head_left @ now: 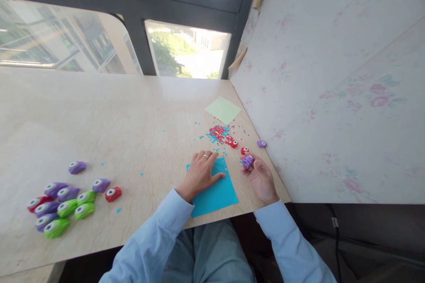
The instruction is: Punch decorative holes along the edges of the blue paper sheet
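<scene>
Bright-blue rectangular paper sheet (215, 201) partly covered by left hand (200, 172), fingers loosely spread, at near edge of pale wood-grain table (133, 110). Small purple plastic punch (247, 162) held in fingers of right hand (261, 179), right of sheet.

Confetti (219, 132) lies between the near sheet (215, 196) and far sheet (223, 109).

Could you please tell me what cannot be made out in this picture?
- Head view: part of the blue paper, covered by the left hand.
- Head view: the side of the purple punch against the right hand, turned away from the camera.
- Head view: exact shapes of the heaped confetti, too small and overlapping.
- Head view: the black cable's lower run, cut off by the bottom edge.
</scene>
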Demonstrator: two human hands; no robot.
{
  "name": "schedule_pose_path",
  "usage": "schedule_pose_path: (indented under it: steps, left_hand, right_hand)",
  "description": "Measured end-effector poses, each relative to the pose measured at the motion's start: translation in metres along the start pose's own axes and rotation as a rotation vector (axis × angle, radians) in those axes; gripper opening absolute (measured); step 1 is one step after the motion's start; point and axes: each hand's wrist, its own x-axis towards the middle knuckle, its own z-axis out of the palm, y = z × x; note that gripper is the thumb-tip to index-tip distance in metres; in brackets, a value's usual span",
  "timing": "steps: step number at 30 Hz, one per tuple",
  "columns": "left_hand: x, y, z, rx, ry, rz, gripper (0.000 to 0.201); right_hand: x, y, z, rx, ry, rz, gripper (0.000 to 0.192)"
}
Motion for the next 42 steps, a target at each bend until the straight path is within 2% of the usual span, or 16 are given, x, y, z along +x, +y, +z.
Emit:
schedule_pose_path:
  steps: [5, 17, 23, 29, 34, 42]
  left_hand:
    - [0.001, -0.001, 0.002, -0.026, 0.002, 0.009, 0.056]
    - [0.001, -0.001, 0.003, -0.079, -0.003, -0.006, 0.057]
    - [0.001, -0.002, 0.003, -0.09, -0.007, -0.015, 0.058]
    - [0.001, -0.003, 0.003, -0.1, -0.001, -0.018, 0.058]
    - [0.001, -0.004, 0.004, -0.114, 0.022, -0.007, 0.061]
    - [0.0, -0.005, 0.005, -0.19, 0.063, 0.005, 0.053]
  right_hand:
    - [0.0, 0.0, 0.0, -0.014, -0.002, 0.003, 0.037]
    - [0.0, 0.004, -0.001, -0.102, 0.035, -0.028, 0.038]
    - [-0.001, 0.009, -0.003, -0.246, 0.015, -0.098, 0.034]
    - [-0.005, 0.015, -0.001, -0.486, -0.027, -0.16, 0.029]
    - [-0.006, 0.024, -0.001, -0.66, -0.082, -0.289, 0.027]
    - [-0.006, 0.026, 0.0, -0.731, -0.068, -0.338, 0.027]
